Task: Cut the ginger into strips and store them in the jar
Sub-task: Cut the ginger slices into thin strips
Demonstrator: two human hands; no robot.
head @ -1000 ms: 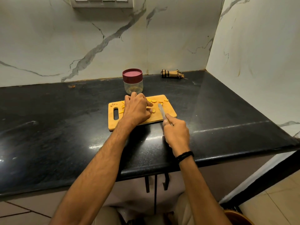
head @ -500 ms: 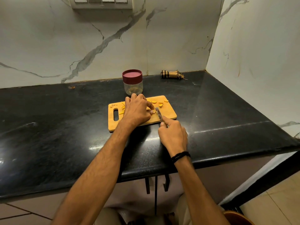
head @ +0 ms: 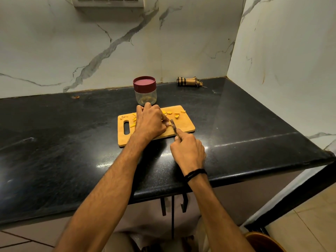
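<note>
Midway, ginger [head: 169, 124] is pinned to the board [head: 183, 125] by the curled left hand [head: 149, 122] while a knife [head: 173, 127] is gripped in the right hand [head: 188, 151]. Cut bits [head: 169, 112] are scattered alongside (none gathered); the jar [head: 145, 96] just behind is capped.

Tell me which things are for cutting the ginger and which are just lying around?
For the job: rectangular wooden cutting board; yellow ginger pieces on it; small slim knife, gripped by the right hand; left hand, pinching ginger; clear round jar with maroon lid.

Just lying about: rolled checked brown cloth by the wall; white switch panel on the wall.
</note>
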